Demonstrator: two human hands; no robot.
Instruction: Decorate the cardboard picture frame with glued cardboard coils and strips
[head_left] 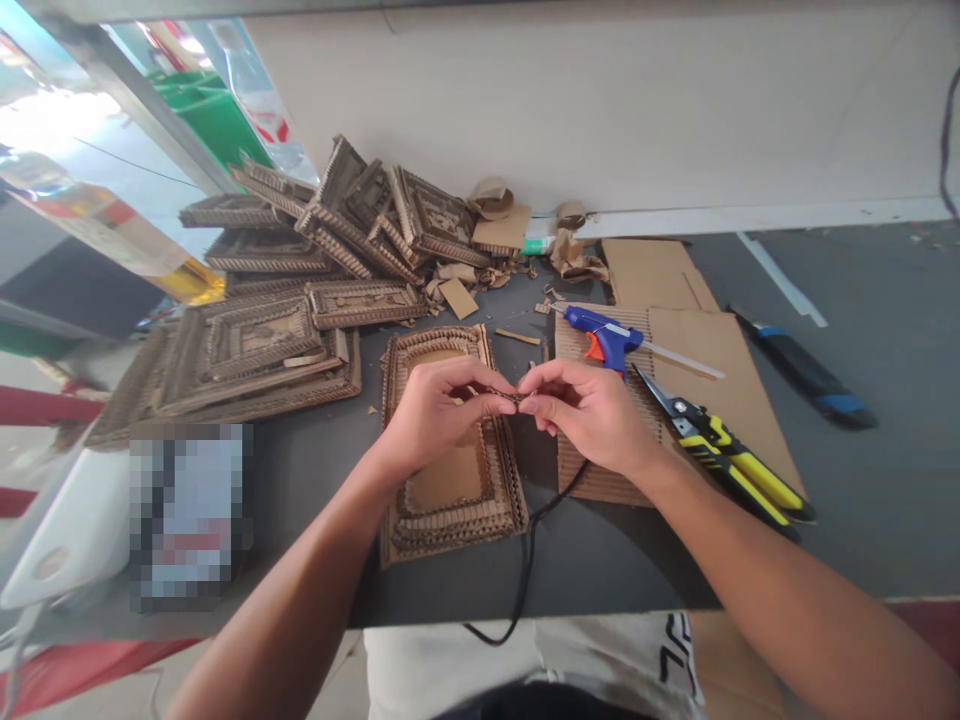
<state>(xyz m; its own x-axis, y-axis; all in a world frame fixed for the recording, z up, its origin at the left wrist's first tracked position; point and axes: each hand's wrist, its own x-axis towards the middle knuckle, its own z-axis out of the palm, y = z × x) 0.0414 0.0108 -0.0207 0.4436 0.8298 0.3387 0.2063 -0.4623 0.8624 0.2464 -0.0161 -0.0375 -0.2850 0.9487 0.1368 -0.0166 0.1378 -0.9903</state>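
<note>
My left hand (448, 405) and my right hand (581, 405) meet fingertip to fingertip, pinching a small thin brown strip (516, 395) that looks like cardboard. Fingers cover most of the strip. Below my left hand a rectangular frame of layered corrugated cardboard (450, 525) lies flat, with a plain tan panel in its middle. Partly under my right hand is a corrugated cardboard sheet (600, 485). On that sheet rests a blue glue gun (611, 335) with an orange trigger and a white glue stick. Yellow and black snips (720, 445) lie just right of my right hand.
Layered cardboard frames (247, 340) are piled at the back left. A utility knife (810, 375) lies at right, near a white strip (784, 280). Cardboard scraps (457, 298) litter the back. A black cable (529, 560) hangs over the front edge. Bottles (120, 230) stand left.
</note>
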